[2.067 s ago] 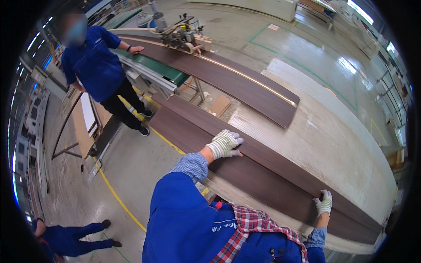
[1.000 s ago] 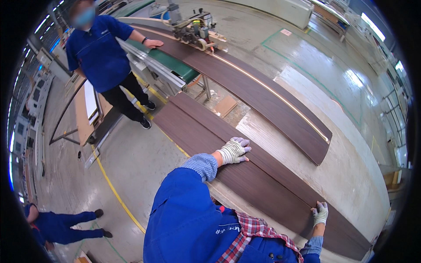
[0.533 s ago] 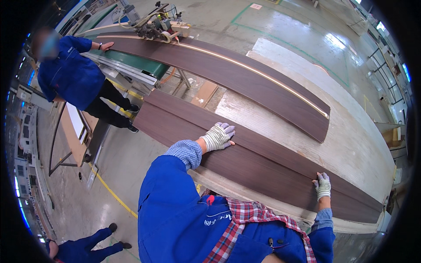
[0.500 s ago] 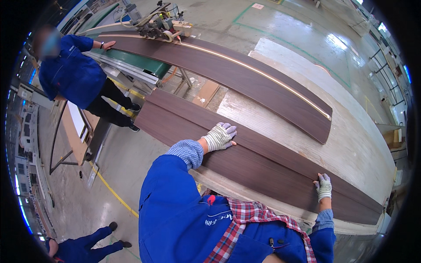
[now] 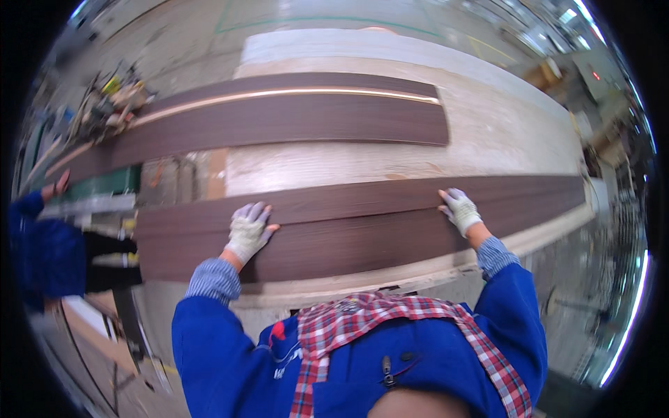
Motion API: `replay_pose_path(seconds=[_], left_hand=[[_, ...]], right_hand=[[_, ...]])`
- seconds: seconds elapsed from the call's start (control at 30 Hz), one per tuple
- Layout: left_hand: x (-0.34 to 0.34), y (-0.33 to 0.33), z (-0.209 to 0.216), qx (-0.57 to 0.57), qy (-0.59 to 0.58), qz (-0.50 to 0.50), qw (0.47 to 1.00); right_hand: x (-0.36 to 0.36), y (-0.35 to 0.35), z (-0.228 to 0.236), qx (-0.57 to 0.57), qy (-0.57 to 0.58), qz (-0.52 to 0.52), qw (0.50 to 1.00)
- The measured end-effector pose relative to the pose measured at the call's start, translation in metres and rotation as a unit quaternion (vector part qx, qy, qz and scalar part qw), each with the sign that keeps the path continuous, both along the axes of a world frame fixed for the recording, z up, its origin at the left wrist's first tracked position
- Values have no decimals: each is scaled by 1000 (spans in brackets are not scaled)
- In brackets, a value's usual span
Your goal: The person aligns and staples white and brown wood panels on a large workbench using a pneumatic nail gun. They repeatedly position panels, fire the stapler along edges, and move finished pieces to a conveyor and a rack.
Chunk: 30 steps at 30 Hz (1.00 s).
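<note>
A long dark brown wood-grain board (image 5: 362,244) lies lengthwise in front of me, with a seam or step running along it. My left hand (image 5: 247,233), in a pale glove with bare fingertips showing, rests flat on its left part with the fingers spread. On the right part, my right hand (image 5: 460,211), gloved the same way, lies with its fingers apart across the seam line. Neither hand is wrapped around anything. Beyond is a second dark brown board (image 5: 293,118) with a light strip (image 5: 313,91) along it.
Both boards lie over a pale wooden table (image 5: 502,132). At the far left, a machine head (image 5: 115,104) stands over the second board beside a green conveyor (image 5: 104,182). A co-worker in blue (image 5: 52,254) stands there, one hand (image 5: 58,185) at that board.
My view has swung to the right, so the boards run nearly level and the co-worker sits at the left edge. Both hands remain on the near board; another person at lower left has left view.
</note>
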State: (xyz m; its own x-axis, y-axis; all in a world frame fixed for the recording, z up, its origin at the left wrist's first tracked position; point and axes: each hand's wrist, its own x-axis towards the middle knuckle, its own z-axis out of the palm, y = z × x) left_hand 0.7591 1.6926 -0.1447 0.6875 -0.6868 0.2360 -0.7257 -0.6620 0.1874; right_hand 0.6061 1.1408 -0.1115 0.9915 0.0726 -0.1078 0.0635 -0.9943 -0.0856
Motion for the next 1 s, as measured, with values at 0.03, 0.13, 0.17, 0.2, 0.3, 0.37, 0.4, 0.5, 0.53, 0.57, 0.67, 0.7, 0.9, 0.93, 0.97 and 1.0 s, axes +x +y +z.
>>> replay_pose_path(seconds=[0.03, 0.13, 0.17, 0.2, 0.3, 0.37, 0.4, 0.5, 0.53, 0.57, 0.67, 0.7, 0.9, 0.93, 0.97, 1.0], left_hand=[[-2, -1, 2, 4, -8, 12, 1000], [-3, -5, 2, 3, 16, 21, 1000], [-1, -4, -2, -7, 14, 25, 1000], [1, -2, -4, -8, 29, 23, 999], [10, 8, -15, 42, -7, 0, 999], [16, 15, -14, 97, 11, 5, 995], [21, 14, -11, 122, 18, -5, 992], [20, -14, 5, 117, 25, -5, 993], [16, -32, 11, 115, -17, -7, 993], [11, -52, 17, 141, 17, -11, 990], [-13, -153, 4, 155, 32, -29, 987], [-19, -180, 4, 159, 21, -34, 987], [-52, -413, -28, 108, 7, -143, 984], [-58, -454, -31, 145, 45, -136, 979], [-65, -494, -33, 128, 64, -137, 980], [-74, -534, -34, 126, 60, -143, 980]], right_hand=[[1, 2, 3, 26, 8, -33, 999], [12, 3, 9, 64, 25, -67, 995], [19, 2, 9, 96, 57, -63, 992], [24, 3, 7, 102, 50, -57, 992], [38, 6, -4, 107, 57, -47, 992], [43, 13, -18, 100, 52, -80, 990], [46, 17, -25, 95, 27, -94, 991], [40, 33, -51, 130, -21, -122, 984], [38, 37, -60, 141, -21, -115, 983], [31, 43, -69, 147, -46, -111, 982], [-20, 37, -95, 261, -177, -114, 942], [-37, 35, -101, 273, -236, -92, 928], [-213, -77, -81, 299, -314, -140, 890], [-241, -98, -72, 296, -323, -176, 881], [-273, -118, -64, 301, -319, -226, 870], [-300, -141, -58, 302, -309, -255, 865]])
